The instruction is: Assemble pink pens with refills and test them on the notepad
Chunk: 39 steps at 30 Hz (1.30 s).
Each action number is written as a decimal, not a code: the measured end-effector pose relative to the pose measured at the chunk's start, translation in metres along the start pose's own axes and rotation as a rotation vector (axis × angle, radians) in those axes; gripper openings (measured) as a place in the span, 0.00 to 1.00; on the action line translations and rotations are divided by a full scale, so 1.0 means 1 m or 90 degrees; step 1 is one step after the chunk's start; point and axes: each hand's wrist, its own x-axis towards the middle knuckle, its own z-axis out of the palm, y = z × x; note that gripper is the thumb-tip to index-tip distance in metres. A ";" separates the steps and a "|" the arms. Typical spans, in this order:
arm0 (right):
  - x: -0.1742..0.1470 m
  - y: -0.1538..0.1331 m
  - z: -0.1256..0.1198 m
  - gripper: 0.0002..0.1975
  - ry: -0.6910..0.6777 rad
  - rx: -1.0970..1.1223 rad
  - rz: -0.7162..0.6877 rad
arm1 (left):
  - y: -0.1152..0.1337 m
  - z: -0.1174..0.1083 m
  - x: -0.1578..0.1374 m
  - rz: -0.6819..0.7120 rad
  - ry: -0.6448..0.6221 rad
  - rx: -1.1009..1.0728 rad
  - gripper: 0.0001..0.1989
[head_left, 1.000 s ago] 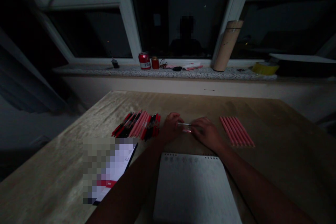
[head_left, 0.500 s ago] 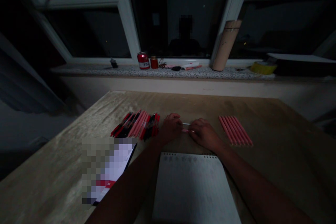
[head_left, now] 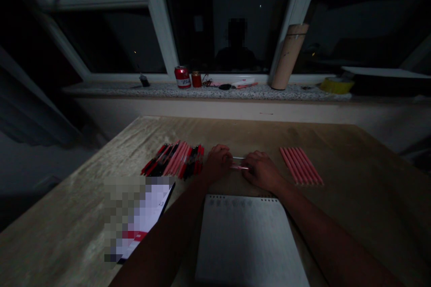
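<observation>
Between my two hands at the middle of the table runs a slim, shiny pink stick (head_left: 239,167), pen-like in shape. Just beyond it lies a thin whitish stick (head_left: 238,158), its ends hidden by my fingers. My left hand (head_left: 218,161) is closed with curled fingers at the left end of the pink stick. At the right end, my right hand (head_left: 261,168) has its fingers bent down over it. In the dim light the fingertips are hard to see.
Left of my hands lies a row of red, black and pink pens (head_left: 175,160). Pink pencils (head_left: 301,166) lie side by side at right. A spiral notepad (head_left: 249,242) and a lit phone (head_left: 148,215) are nearer. On the windowsill stand a can (head_left: 182,77) and a tall tube (head_left: 289,56).
My left hand has shifted slightly left, and a little more of the pink stick shows between my hands. My right hand has hardly moved.
</observation>
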 end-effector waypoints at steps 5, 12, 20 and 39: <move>0.001 -0.002 -0.001 0.04 -0.004 -0.001 -0.005 | -0.003 0.002 0.001 -0.017 0.067 -0.018 0.05; 0.005 -0.004 -0.008 0.04 0.028 0.056 -0.008 | 0.000 0.000 0.001 -0.061 0.104 -0.017 0.05; 0.030 0.037 -0.017 0.05 0.052 0.058 0.034 | 0.000 -0.001 0.001 -0.066 0.105 -0.002 0.06; 0.053 0.060 -0.005 0.08 -0.091 0.153 0.012 | 0.004 -0.003 -0.001 -0.026 0.079 0.050 0.07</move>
